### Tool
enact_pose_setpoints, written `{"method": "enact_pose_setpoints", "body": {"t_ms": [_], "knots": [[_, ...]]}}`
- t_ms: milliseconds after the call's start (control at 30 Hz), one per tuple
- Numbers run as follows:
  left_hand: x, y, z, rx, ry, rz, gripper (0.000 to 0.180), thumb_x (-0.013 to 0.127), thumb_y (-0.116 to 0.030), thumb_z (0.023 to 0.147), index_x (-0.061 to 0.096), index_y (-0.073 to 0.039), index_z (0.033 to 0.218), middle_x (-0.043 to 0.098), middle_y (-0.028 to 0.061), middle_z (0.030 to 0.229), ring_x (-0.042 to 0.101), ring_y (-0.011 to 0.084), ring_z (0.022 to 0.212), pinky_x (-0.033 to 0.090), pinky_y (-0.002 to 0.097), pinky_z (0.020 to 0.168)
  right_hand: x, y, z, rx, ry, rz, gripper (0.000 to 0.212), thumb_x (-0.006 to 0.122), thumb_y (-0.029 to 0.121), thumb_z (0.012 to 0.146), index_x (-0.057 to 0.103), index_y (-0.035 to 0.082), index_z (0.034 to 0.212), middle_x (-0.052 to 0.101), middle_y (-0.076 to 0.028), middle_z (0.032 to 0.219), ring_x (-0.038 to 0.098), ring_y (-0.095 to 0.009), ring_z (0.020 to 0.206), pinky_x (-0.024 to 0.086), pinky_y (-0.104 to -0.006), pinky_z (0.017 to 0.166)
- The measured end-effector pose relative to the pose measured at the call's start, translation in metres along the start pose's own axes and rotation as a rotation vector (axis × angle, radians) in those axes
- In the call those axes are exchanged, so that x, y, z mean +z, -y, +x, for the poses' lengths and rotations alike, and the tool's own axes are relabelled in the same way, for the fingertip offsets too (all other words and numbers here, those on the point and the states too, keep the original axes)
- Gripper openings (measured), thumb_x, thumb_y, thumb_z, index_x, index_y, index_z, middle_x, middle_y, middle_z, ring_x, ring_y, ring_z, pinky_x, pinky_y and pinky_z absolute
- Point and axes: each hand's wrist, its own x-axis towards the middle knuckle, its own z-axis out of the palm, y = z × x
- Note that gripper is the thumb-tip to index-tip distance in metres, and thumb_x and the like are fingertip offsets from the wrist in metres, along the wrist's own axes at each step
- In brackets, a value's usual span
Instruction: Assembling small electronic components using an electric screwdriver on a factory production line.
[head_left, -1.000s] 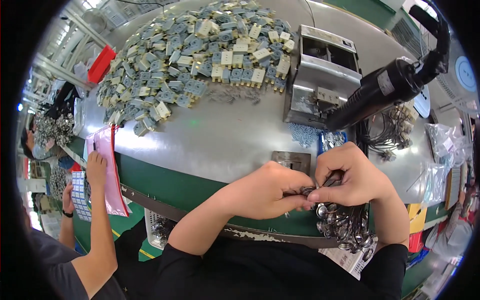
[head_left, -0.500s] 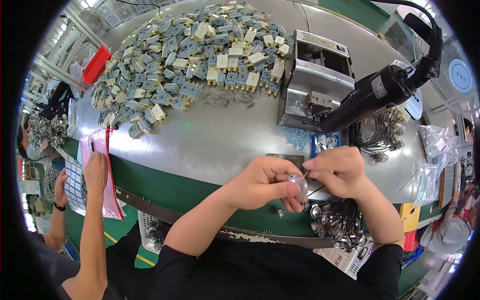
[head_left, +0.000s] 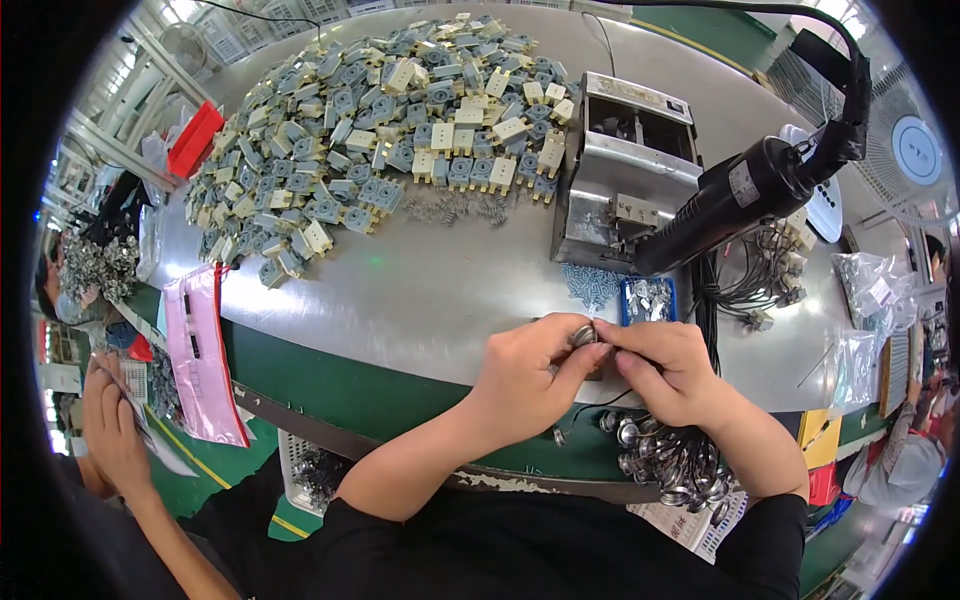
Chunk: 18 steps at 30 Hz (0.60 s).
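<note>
Pinching a round metal part — left hand; right hand just beside, its grip hard to tell.

A factory assembly workshop, shown by heaped connector blocks (grey and cream) and a powered screwdriver.

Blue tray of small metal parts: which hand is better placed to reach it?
Right, probably: the right hand is closer to the blue tray; the left hand is farther left, holding a round metal part.
</note>
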Motion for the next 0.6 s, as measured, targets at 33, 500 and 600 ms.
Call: {"method": "enact_pose_setpoints", "body": {"t_ms": [33,500,600], "knots": [[0.000,0.002,-0.001,0.019,-0.029,-0.001,0.021,0.073,0.001,0.098,0.068,0.006,0.118,0.078,0.0120,0.096,0.078,0.0154,0.087,0.063,0.0285,0.073,0.001,0.001,0.002,0.009,-0.003,-0.030,0.037,0.061,-0.003,0.089,0.073,-0.005,0.124,0.075,-0.017,0.086,0.073,-0.028,0.071,0.056,-0.0357,0.067],[-0.010,0.010,-0.005,-0.229,0.376,-0.591,0.024,0.052,-0.013,0.112,0.056,0.005,0.097,0.074,0.0126,0.079,0.075,0.0187,0.069,0.060,0.0304,0.060,-0.007,0.008,-0.006,0.002,0.083,-0.136,0.032,0.062,-0.006,0.089,0.075,-0.001,0.117,0.057,-0.012,0.070,0.053,-0.026,0.060,0.040,-0.0364,0.058],[-0.009,0.014,-0.002,-0.212,0.422,-0.662,0.023,0.050,-0.014,0.112,0.056,0.004,0.099,0.074,0.0139,0.079,0.074,0.0191,0.067,0.061,0.0312,0.059,-0.005,0.002,-0.008,0.023,0.086,-0.101,0.029,0.063,-0.005,0.090,0.076,-0.002,0.115,0.058,-0.012,0.071,0.053,-0.024,0.062,0.038,-0.0348,0.059]]}}
